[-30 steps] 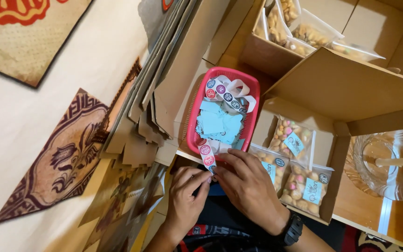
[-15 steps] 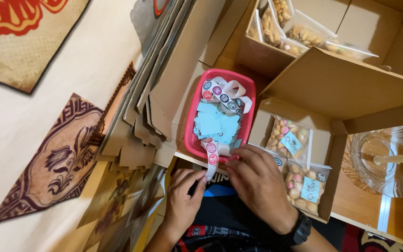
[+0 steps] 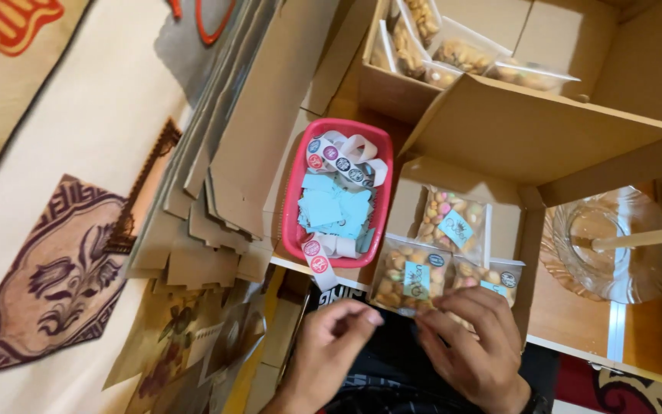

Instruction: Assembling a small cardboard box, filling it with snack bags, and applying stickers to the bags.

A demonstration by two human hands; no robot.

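The right hand point(image 3: 473, 349) pinches the clear plastic snack pouch with a blue label point(image 3: 409, 277) at its lower edge, at five o'clock from the red plastic basket point(image 3: 293, 230). The left hand point(image 3: 331, 345) hovers alongside, fingers loosely curled, apparently empty. Sticker sealing seems underway; pressing calls for a steady pinch.

Pink basket point(image 3: 294, 222), snack bags point(image 3: 411, 276) crowd hands' front.

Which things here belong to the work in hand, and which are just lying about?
In hand:
right hand
left hand
snack bag
sticker strip
pink basket
blue tags

Lying about:
flat cartons
glass bowl
patterned mats
far box of bags
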